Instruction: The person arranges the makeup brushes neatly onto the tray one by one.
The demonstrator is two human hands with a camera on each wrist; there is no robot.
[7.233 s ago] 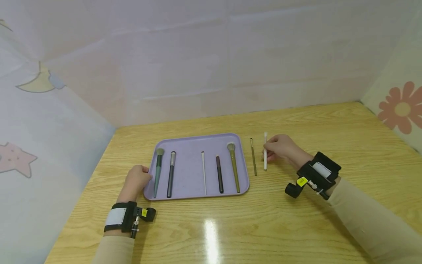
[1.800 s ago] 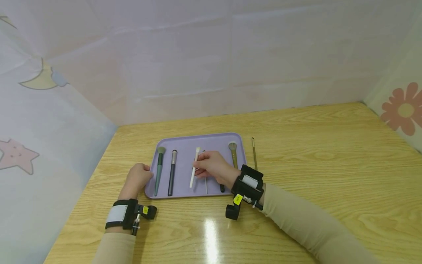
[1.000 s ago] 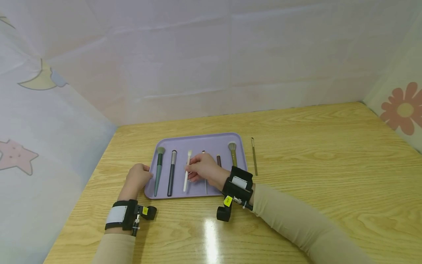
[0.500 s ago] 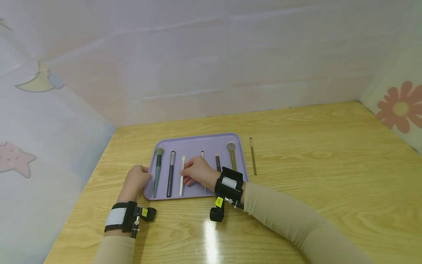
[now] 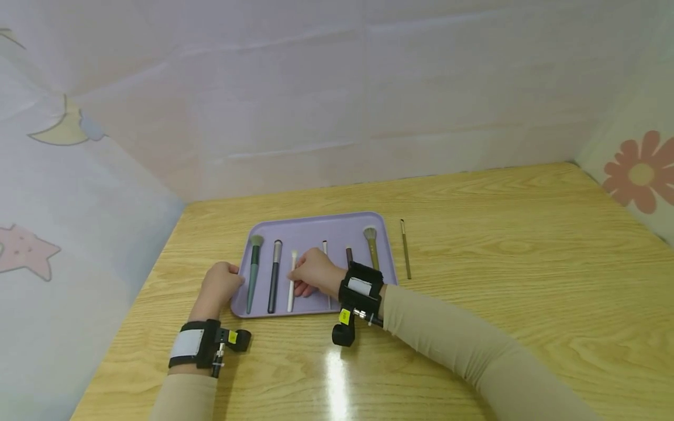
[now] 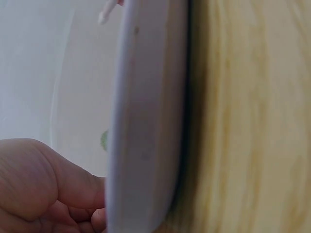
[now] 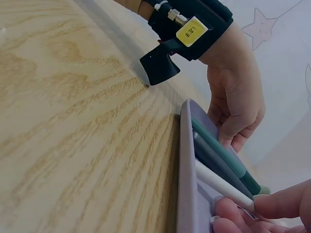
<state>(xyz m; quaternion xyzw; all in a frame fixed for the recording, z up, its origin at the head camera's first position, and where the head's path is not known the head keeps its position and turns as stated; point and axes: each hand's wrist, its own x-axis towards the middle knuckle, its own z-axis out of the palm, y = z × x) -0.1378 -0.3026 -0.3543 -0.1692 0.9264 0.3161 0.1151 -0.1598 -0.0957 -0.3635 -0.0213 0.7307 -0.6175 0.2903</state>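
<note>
On the purple tray (image 5: 344, 220), my right hand (image 5: 318, 273) pinches a white makeup brush (image 5: 291, 292) by its handle, bristles pointing to the far side. The right wrist view shows thumb and fingers around that handle, low inside the tray wall. My left hand (image 5: 221, 285) grips the tray's left rim. To the left of the white brush lie a black brush (image 5: 274, 283) and a green brush (image 5: 253, 275). On its right are a thin white-handled brush (image 5: 325, 248), a dark brown brush (image 5: 349, 254) and an olive brush (image 5: 371, 245), each partly covered by my right hand or wrist.
A thin brown brush (image 5: 405, 251) lies on the wooden table (image 5: 500, 234), just right of the tray. Behind the table hangs a pale cloth wall (image 5: 337, 99). Both wrists carry black camera straps (image 5: 360, 286).
My right hand has carried the white brush from the table right of the tray leftward and lowered it beside the black brush. My left hand stays on the tray rim.
</note>
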